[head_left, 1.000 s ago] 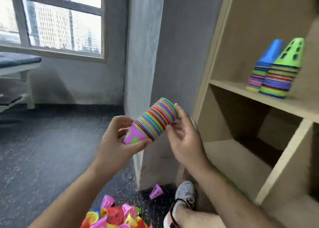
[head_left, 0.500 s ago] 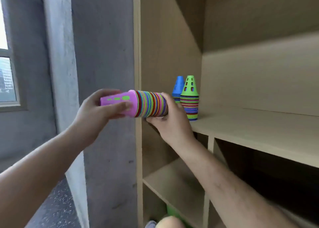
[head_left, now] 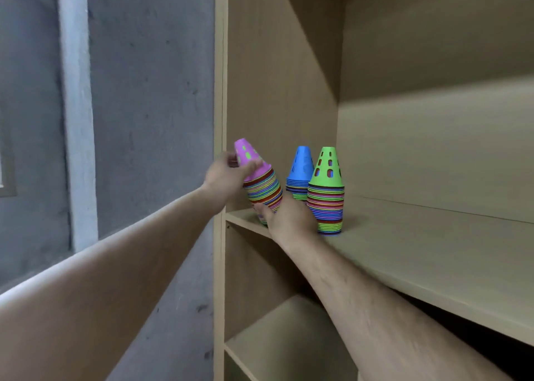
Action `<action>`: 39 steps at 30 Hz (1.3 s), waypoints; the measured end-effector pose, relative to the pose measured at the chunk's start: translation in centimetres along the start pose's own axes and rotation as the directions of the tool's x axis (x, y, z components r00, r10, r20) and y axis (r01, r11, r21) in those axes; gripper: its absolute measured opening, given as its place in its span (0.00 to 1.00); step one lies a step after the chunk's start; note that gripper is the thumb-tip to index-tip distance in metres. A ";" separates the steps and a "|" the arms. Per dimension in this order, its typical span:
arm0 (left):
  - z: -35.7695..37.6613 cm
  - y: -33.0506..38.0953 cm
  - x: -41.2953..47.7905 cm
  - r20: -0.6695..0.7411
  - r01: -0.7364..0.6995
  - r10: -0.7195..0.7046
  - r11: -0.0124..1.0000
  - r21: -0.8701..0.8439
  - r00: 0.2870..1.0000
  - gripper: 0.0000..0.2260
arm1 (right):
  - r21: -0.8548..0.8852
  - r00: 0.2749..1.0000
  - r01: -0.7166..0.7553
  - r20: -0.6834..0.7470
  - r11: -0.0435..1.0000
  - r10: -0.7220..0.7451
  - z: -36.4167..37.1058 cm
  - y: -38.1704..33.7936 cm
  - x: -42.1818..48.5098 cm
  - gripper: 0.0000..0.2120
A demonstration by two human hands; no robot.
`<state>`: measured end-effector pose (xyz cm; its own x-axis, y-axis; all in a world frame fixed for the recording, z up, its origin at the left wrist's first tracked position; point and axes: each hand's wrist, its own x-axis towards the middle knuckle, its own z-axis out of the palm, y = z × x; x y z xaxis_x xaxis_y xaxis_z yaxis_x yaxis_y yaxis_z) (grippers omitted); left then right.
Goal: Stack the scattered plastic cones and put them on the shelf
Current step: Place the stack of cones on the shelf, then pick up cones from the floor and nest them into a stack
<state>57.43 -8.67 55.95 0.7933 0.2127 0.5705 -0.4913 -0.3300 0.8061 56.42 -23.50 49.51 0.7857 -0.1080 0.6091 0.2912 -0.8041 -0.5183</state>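
At frame centre, 2 hands are holding a pink-topped cone stack [head_left: 261, 183] tilted leftward over the front left corner of the wooden shelf [head_left: 404, 253]. The left hand [head_left: 228, 177] is wrapping its fingers around the pink top cone, while the right hand [head_left: 290, 217] is curling around the stack's base — whether the base is touching the board is hidden. Just right are standing 2 upright stacks: the blue-topped stack [head_left: 300, 175] behind, the green-topped stack [head_left: 327, 191] in front.

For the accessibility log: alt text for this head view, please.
Both hands tilt a pink-topped cone stack onto a wooden shelf, left hand near its top, right hand at its base. Blue-topped and green-topped stacks stand beside it.
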 end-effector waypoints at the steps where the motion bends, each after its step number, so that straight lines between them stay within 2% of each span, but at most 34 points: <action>1: 0.4 -0.4 0.6 0.021 -0.013 0.013 1.000 0.014 1.000 0.25 | -0.048 1.000 -0.021 -0.004 0.999 0.021 0.1 -0.1 0.3 0.25; 5: 1.4 -1.7 0.9 0.091 -0.022 0.025 0.999 -0.026 0.996 0.20 | -0.141 0.997 -0.078 -0.017 0.987 0.077 0.4 -0.1 1.2 0.26; 8: 2.2 -1.3 1.0 0.078 -0.023 0.029 0.998 -0.066 0.997 0.17 | -0.160 0.997 -0.077 0.013 0.984 0.080 0.7 -0.1 1.5 0.26; 11: 3.2 -0.3 1.2 0.107 -0.037 0.041 0.999 -0.031 0.993 0.16 | -0.232 0.993 -0.071 0.074 0.970 0.091 0.8 -0.5 1.7 0.27; 14: 4.6 0.0 1.1 0.135 0.011 -0.013 1.000 0.016 0.991 0.15 | -0.307 0.986 -0.085 0.112 0.948 0.125 0.6 -0.7 1.8 0.20; 16: 4.8 0.0 0.8 0.107 0.026 -0.033 0.998 0.058 0.994 0.17 | -0.306 0.986 -0.101 0.093 0.947 0.135 0.5 -0.6 1.8 0.17; 19: 4.0 -0.6 -0.1 0.126 -0.020 0.007 0.994 0.105 0.992 0.20 | -0.228 0.993 -0.104 0.035 0.968 0.115 0.3 -0.7 1.0 0.19; 22: 2.0 -1.0 -2.2 0.121 -0.110 0.086 0.973 0.202 0.989 0.20 | -0.143 1.000 -0.018 -0.022 0.990 0.015 -0.3 -0.8 -0.8 0.26; 25: -1.4 -1.8 -5.6 0.058 -0.214 0.206 0.926 0.313 0.977 0.13 | -0.051 0.970 0.188 -0.148 0.981 -0.194 -0.3 -0.9 -3.7 0.22; 27: -4.7 -3.0 -8.9 0.061 -0.278 0.277 0.871 0.404 0.959 0.10 | 0.117 0.942 0.311 -0.167 0.943 -0.290 0.6 -1.5 -6.1 0.19; 30: -10.3 -6.2 -15.3 0.098 -0.310 0.308 0.778 0.546 0.946 0.06 | 0.356 0.920 0.388 -0.093 0.850 -0.381 3.4 -3.0 -11.6 0.16; 33: -15.8 -10.4 -23.3 0.115 -0.249 0.229 0.723 0.644 0.966 0.07 | 0.501 0.881 0.380 0.060 0.777 -0.469 7.8 -4.8 -19.7 0.14; 36: -20.6 -14.8 -32.6 0.076 -0.131 0.109 0.702 0.700 0.991 0.09 | 0.580 0.782 0.323 0.282 0.748 -0.556 13.4 -6.5 -29.6 0.14; 39: -25.2 -19.4 -42.7 -0.004 0.035 -0.048 0.654 0.755 0.999 0.08 | 0.639 0.654 0.251 0.441 0.727 -0.614 18.2 -7.8 -39.9 0.13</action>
<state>24.01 11.79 19.94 0.8144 0.2324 0.5317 -0.0219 -0.9033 0.4285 32.76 -2.31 18.34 0.5757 0.6814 0.4519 0.7581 -0.2378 -0.6073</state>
